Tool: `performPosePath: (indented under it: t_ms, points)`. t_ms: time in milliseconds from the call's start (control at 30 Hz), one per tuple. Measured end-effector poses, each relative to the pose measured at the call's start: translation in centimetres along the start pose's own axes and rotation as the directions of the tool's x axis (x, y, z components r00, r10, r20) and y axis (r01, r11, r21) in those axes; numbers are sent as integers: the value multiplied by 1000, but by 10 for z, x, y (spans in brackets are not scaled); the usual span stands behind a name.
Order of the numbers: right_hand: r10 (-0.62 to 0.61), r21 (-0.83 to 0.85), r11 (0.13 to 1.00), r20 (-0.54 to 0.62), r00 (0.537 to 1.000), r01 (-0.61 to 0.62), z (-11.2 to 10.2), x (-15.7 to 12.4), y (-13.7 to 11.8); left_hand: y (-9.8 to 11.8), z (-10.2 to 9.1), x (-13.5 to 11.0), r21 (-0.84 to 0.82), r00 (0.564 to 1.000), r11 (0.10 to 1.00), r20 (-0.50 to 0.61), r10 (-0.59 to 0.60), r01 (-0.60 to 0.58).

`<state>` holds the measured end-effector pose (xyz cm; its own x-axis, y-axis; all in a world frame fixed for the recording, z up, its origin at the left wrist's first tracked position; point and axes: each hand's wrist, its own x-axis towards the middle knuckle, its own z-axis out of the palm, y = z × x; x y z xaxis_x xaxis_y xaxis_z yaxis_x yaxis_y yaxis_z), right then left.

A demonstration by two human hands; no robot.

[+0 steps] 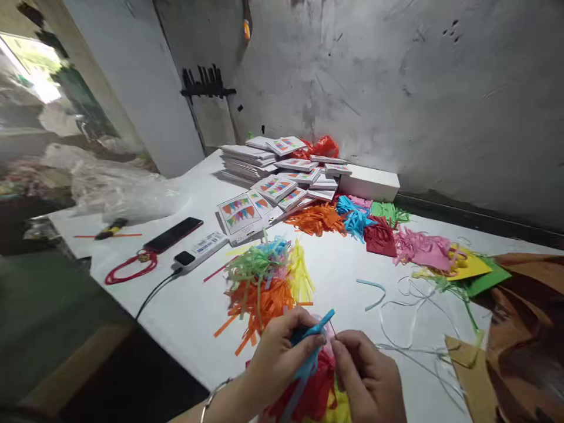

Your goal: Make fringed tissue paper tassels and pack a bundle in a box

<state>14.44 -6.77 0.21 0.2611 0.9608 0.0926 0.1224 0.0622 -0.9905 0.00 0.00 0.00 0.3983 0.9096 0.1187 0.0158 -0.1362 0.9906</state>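
My left hand (279, 349) is closed around a blue paper tassel (324, 324), pinching its folded top between thumb and fingers. Just to the right, my right hand (370, 373) pinches a thin needle (333, 329) whose tip reaches the blue paper; whether it has gone through cannot be seen. Below both hands hang red paper tassels (315, 385) and some yellow strips. Beyond my left hand, orange fringe (259, 299), green fringe (253, 264) and yellow fringe (300, 273) lie in a heap. White string (409, 346) runs across the table beside my right hand.
Printed cards (242, 212) are stacked at the back near a white box (370, 181). More orange tassels (319, 218) and pink tassels (425, 249) line the wall side. A phone (174, 234), white power bank (202, 249) and cutter (111, 229) lie left; brown material (529, 341) fills the right.
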Motion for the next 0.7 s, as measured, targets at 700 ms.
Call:
performPosePath:
  t_ms: [700]
  points:
    - [267,231,921,210,941,-313,-10,12,-6,-4,-13,6,517,743,547,331,582,-659]
